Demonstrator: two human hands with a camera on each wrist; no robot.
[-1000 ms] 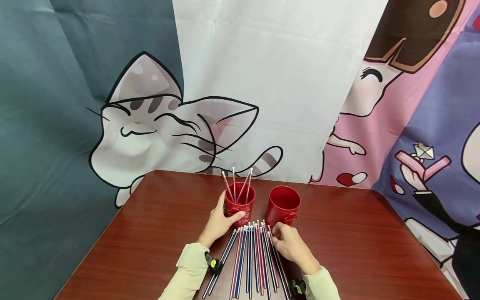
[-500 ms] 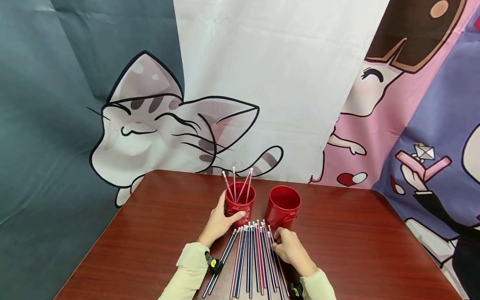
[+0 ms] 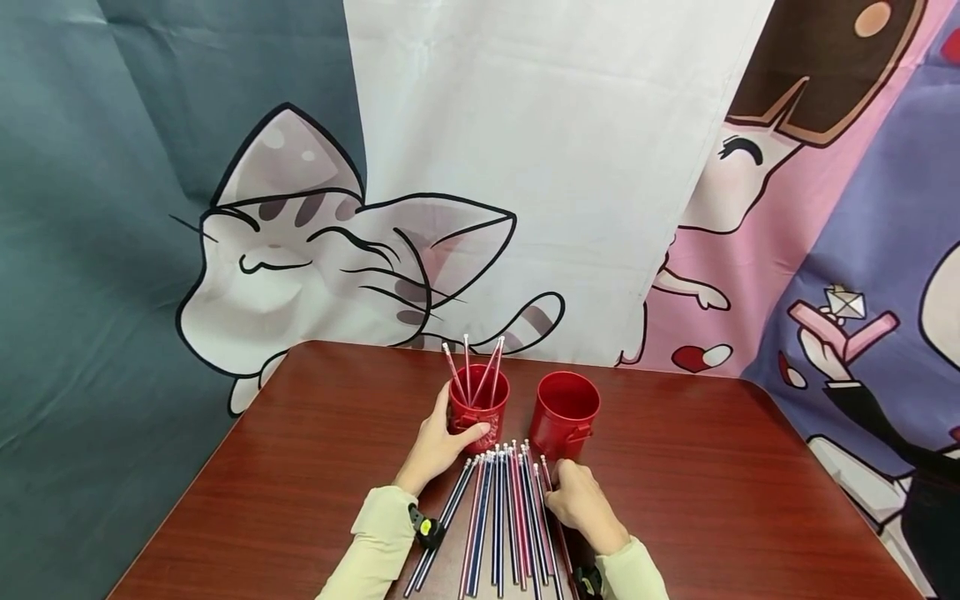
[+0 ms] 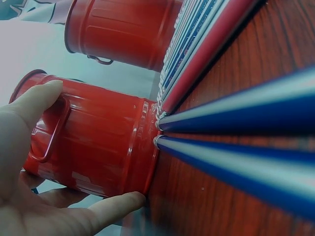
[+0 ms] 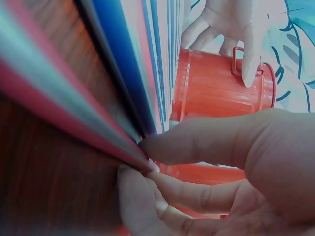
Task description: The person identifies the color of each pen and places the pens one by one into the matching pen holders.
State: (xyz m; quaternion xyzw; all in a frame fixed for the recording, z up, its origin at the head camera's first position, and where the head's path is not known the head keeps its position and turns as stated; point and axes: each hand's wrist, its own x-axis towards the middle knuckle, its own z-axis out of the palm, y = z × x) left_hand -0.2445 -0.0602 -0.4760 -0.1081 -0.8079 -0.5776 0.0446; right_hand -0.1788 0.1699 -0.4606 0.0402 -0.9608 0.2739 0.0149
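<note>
My left hand (image 3: 437,437) grips the left red bucket (image 3: 495,417), thumb across its front near the wire handle (image 4: 54,132). Several pink-red pencils (image 3: 467,367) lean inside that bucket, white ends up. A second red bucket (image 3: 558,425) stands to its right, with nothing showing inside. Blue and red pencils (image 3: 498,508) lie fanned out in front of both buckets, white ends toward them. At the right edge of the fan, my right hand (image 3: 581,500) pinches a red pencil (image 5: 64,103) near its white end, between thumb and fingers, close over the table.
The brown wooden table (image 3: 712,483) extends on both sides. Two blue pencils (image 3: 442,521) lie apart at the left of the fan, beside the left wrist. A cartoon-printed cloth (image 3: 570,167) hangs behind the table's back edge.
My right hand has shifted slightly down and away from the right bucket. A red pencil now stands apart at the fan's right edge, under its fingers. The left hand keeps its hold.
</note>
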